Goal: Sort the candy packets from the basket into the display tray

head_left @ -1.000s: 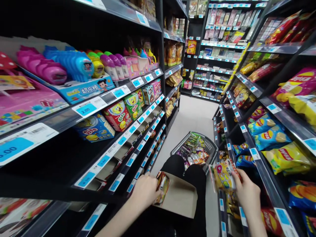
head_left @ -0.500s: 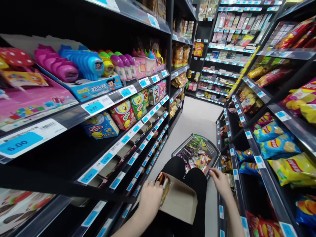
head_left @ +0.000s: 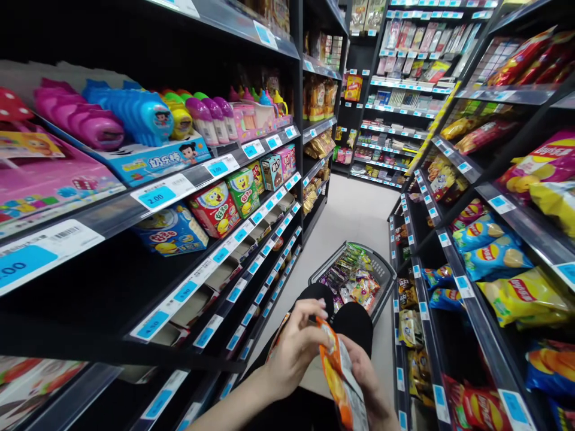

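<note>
An orange snack packet (head_left: pixel 338 377) is held upright over my lap. My right hand (head_left: pixel 366 380) grips it from the right side, its palm partly hidden behind the packet. At the packet's upper left edge, the curled fingers of my left hand (head_left: pixel 299 344) close on it. Below my hands, an open cardboard box (head_left: pixel 315 380) rests on my lap, mostly covered by my hands and the packet. On the floor beyond my knees stands a grey shopping basket (head_left: pixel 387 276) with many small wrapped snacks (head_left: pixel 354 275) inside.
Shelves with boxed snacks (head_left: pixel 215 209) and toy-shaped sweets (head_left: pixel 155 117) line the left, close to my left arm. Bags of chips (head_left: pixel 523 290) fill the right shelves. Between them the aisle floor (head_left: pixel 354 206) runs to a far rack (head_left: pixel 404 108).
My right hand has come from beside the basket to my lap and now holds the orange packet. My left hand has lifted from the box to the packet.
</note>
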Tool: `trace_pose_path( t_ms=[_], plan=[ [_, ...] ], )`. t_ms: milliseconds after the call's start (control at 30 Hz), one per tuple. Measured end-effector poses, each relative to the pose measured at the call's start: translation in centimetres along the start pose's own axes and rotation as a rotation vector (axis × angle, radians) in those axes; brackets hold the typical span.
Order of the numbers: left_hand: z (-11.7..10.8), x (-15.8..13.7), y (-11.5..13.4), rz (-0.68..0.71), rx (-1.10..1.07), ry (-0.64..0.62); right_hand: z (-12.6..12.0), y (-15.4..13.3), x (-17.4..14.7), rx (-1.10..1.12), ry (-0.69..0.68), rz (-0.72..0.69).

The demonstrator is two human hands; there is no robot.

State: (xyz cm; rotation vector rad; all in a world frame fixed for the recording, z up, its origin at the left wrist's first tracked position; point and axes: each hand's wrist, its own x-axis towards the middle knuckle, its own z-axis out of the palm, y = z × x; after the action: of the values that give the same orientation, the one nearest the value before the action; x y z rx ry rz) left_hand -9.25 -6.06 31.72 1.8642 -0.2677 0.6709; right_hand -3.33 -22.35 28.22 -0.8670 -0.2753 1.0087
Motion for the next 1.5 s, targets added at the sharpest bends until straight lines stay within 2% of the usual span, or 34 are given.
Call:
trace_pose_path(
  t_ms=[67, 133, 167, 233, 300, 433, 500, 633, 733, 800, 867, 933, 967, 1033, 1133, 1233, 1333, 1400, 1467, 1500],
  plan=[
    [1.0, 0.3, -0.5, -0.164, -0.085, 0.109, 0.7, -0.4, -0.1, -0.021, 0.146, -0.077],
    [1.8, 0.3, -0.7, -0.369, -0.271, 0.143, 0.7, -0.8, -0.1, -0.010, 0.365, -0.182],
    [2.1, 0.2, -0.8, -0.458, -0.415, 0.103, 0.6, -0.9, -0.1, 0.011, 0.490, -0.255],
    [2.9, 0.0, -0.6, -0.570, -0.704, -0.058, 0.2, -0.9, -0.1, 0.049, 0.675, -0.400],
    [3.8, -0.3, -0.4, -0.628, -0.834, -0.132, 0.0, -0.5, -0.3, 0.039, 0.741, -0.483],
    [4.6, -0.1, -0.3, -0.757, -0.748, 0.040, 0.0, 0.9, -1.2, -0.011, 0.623, -0.446],
    [4.3, 0.2, -0.5, -0.780, -0.702, 0.047, 0.1, 1.3, -1.7, 0.007, 0.571, -0.412],
    [2.6, 0.7, -0.7, -0.727, -0.701, -0.112, 0.0, 0.1, -2.8, -0.072, 0.610, -0.372],
    [1.0, 1.3, -0.2, -0.703, -0.751, -0.146, -0.6, -2.0, -3.3, -0.342, 0.646, -0.323],
    [0.1, 1.7, 0.3, -0.702, -0.739, -0.155, -1.1, -3.5, -3.5, -0.521, 0.595, -0.261],
    [-0.4, 2.0, 0.9, -0.739, -0.732, -0.249, -1.5, -4.8, -3.5, -0.636, 0.546, -0.212],
    [-0.4, 2.2, 1.4, -0.811, -0.718, -0.377, -1.8, -5.5, -3.3, -0.699, 0.563, -0.202],
    [-0.2, 2.2, 1.5, -0.844, -0.700, -0.407, -1.9, -5.6, -3.2, -0.693, 0.588, -0.217],
    [0.4, 2.0, 1.6, -0.895, -0.670, -0.360, -1.8, -5.3, -3.0, -0.561, 0.611, -0.317],
    [1.4, 1.5, 1.2, -0.924, -0.716, -0.147, -1.3, -3.9, -3.3, -0.228, 0.532, -0.512],
    [2.0, 0.8, 0.5, -0.877, -0.751, 0.017, -0.8, -2.3, -4.1, -0.110, 0.511, -0.551],
    [2.4, 0.1, 0.0, -0.879, -0.685, 0.048, -1.0, -1.7, -5.1, -0.276, 0.648, -0.551],
    [2.7, -0.2, 0.0, -0.919, -0.657, 0.034, -1.5, -2.0, -6.0, -0.513, 0.726, -0.646],
    [3.2, -0.3, 0.2, -0.931, -0.691, 0.054, -2.1, -2.6, -6.9, -0.752, 0.708, -0.766],
    [3.4, -0.3, 0.4, -0.929, -0.735, 0.076, -2.4, -2.9, -7.4, -0.862, 0.687, -0.780]
  ],
)
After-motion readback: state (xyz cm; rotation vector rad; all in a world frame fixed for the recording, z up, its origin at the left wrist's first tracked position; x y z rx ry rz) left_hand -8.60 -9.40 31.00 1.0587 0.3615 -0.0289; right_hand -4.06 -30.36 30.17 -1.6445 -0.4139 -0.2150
